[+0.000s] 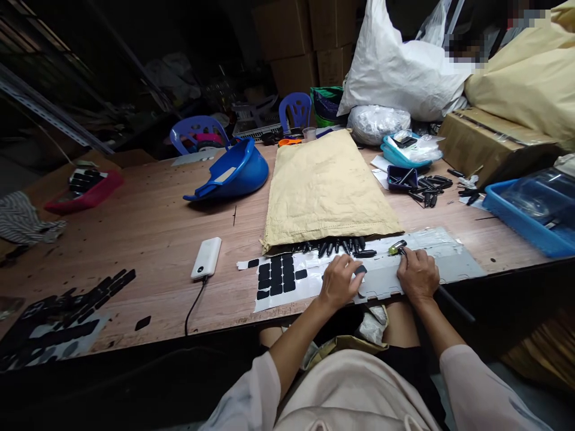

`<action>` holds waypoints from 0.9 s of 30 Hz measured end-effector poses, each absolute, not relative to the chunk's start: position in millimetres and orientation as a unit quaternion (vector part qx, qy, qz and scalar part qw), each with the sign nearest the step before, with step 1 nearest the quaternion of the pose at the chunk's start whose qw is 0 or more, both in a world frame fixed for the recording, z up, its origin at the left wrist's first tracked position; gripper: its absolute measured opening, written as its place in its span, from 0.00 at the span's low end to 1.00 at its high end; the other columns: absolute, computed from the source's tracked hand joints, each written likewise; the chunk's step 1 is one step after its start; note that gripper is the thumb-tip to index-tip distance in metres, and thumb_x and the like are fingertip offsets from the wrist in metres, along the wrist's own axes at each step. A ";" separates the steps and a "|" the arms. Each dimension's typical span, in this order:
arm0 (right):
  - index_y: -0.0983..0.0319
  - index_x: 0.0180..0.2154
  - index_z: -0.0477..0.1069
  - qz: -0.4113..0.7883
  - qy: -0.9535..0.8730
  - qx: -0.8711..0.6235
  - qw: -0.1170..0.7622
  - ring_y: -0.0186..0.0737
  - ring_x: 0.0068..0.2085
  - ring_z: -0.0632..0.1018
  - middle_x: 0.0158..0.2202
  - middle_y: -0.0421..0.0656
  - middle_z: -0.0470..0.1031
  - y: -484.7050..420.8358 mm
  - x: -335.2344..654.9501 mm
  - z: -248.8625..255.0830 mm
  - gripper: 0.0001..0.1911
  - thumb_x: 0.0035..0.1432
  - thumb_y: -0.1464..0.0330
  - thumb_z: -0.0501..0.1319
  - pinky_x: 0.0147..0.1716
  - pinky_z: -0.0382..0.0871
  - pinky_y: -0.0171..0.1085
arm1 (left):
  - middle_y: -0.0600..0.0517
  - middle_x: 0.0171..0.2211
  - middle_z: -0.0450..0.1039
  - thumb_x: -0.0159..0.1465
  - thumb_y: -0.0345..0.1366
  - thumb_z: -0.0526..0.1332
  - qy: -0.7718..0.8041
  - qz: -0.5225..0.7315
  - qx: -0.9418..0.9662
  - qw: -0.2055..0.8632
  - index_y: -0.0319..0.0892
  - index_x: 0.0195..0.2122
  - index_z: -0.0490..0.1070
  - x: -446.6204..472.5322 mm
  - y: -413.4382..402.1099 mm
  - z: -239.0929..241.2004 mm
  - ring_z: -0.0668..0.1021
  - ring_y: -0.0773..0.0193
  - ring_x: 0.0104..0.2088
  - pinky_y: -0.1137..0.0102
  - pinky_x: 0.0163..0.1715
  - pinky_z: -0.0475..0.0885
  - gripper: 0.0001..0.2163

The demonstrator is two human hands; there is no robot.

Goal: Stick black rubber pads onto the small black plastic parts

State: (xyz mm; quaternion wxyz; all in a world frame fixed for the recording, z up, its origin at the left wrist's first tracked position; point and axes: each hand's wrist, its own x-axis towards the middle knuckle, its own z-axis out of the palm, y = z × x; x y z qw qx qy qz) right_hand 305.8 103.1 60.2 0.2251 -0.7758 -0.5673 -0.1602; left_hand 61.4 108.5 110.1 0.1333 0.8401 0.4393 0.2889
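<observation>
My left hand (338, 281) is over the near table edge, with thumb and fingers closed on a small black rounded patch (360, 270). To its left, rows of similar black patches (276, 276) lie on a white backing sheet (302, 293). My right hand (418, 276) rests on a grey-white board (453, 258), its fingers curled at a small shiny black and yellow-green piece (398, 247). What that piece is cannot be made out. Beyond both hands, several black pen-like tubes (332, 246) stick out along the edge of a tan paper sack (330, 185).
A white power bank (206, 257) with a black cable lies to the left. Further off are a blue scoop-shaped basin (240, 170) and a pink tray (85, 194). At right are a blue basket (530, 221), loose black tubes (429, 190) and a cardboard box (494, 146).
</observation>
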 end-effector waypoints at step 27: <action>0.62 0.49 0.81 -0.111 -0.567 -0.772 0.266 0.44 0.38 0.66 0.39 0.49 0.74 103.2 311.3 66.8 0.16 0.65 0.67 0.58 0.36 0.54 0.41 | 0.50 0.41 0.80 0.63 0.34 0.72 0.511 0.276 0.777 0.242 0.46 0.44 0.82 16.7 113.3 68.4 0.75 0.56 0.47 0.60 0.51 0.68 0.08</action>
